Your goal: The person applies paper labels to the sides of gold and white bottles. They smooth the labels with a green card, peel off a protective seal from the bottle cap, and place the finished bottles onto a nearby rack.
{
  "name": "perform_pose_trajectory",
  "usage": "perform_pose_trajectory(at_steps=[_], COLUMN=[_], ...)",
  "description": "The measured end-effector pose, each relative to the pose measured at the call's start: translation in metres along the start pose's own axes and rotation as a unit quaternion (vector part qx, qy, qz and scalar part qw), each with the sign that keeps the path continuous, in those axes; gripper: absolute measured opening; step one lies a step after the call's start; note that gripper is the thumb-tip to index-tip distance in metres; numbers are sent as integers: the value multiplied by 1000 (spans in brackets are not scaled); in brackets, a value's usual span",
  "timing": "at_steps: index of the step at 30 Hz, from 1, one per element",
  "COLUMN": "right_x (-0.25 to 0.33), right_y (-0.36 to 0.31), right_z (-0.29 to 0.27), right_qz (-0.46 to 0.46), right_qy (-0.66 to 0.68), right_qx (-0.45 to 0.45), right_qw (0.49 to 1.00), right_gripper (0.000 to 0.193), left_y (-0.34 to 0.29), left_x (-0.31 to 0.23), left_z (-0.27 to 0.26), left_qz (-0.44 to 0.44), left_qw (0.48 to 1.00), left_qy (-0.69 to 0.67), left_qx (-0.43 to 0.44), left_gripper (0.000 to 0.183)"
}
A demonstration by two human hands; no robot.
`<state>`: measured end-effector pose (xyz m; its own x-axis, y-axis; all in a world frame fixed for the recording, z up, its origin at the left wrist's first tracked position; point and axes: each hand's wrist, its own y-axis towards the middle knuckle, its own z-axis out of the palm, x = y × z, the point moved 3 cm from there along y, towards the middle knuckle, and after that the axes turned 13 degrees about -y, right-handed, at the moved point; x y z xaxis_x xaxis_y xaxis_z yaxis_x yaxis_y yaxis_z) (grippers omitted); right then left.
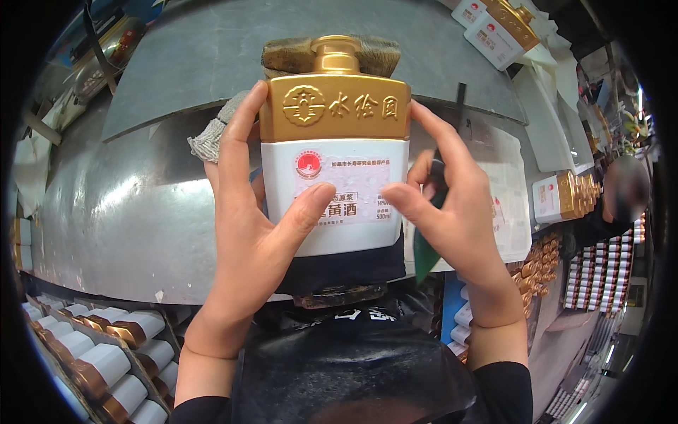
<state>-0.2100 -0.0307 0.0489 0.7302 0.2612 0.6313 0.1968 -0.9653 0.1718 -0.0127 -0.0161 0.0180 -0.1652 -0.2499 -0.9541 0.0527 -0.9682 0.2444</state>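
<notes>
A flat white bottle (282, 184) with a gold shoulder and neck lies face up before me, neck pointing away. A pale printed label with a red round emblem covers its white front. My left hand (254, 205) grips the left edge, its thumb on the label. A grey knitted cover (217, 133) sits on fingers of that hand. My right hand (452, 191) has its index finger against the right shoulder and its thumb at the label's right edge. Its curled fingers hold a green blade-like strip (426, 251) with a dark part, partly hidden.
Under the bottle's neck is a worn wooden block (286, 55), with dark cloth (346, 272) below its base. A grey metal table (155, 212) surrounds it. More gold-and-white bottles stand at the right (554, 198) and far right (494, 39). Crates of bottles (106, 346) flank me. Another person (625, 194) is at right.
</notes>
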Motion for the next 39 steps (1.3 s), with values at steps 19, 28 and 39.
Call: perform_pose_trajectory(at_steps=[19, 28, 39], right_x=[-1, -6, 12], right_y=[-4, -12, -65], right_z=[6, 11, 0], right_qz=[69, 35, -105], right_qy=[85, 50, -131], right_qx=[48, 31, -36], right_qw=[993, 998, 985], right_gripper=[82, 84, 37], left_y=[-1, -2, -10], left_x=[8, 8, -11], left_z=[-6, -5, -17], left_qz=[16, 26, 146], left_qw=[999, 999, 942], left_qy=[-25, -27, 255], left_qx=[21, 35, 160], left_gripper=[89, 93, 34])
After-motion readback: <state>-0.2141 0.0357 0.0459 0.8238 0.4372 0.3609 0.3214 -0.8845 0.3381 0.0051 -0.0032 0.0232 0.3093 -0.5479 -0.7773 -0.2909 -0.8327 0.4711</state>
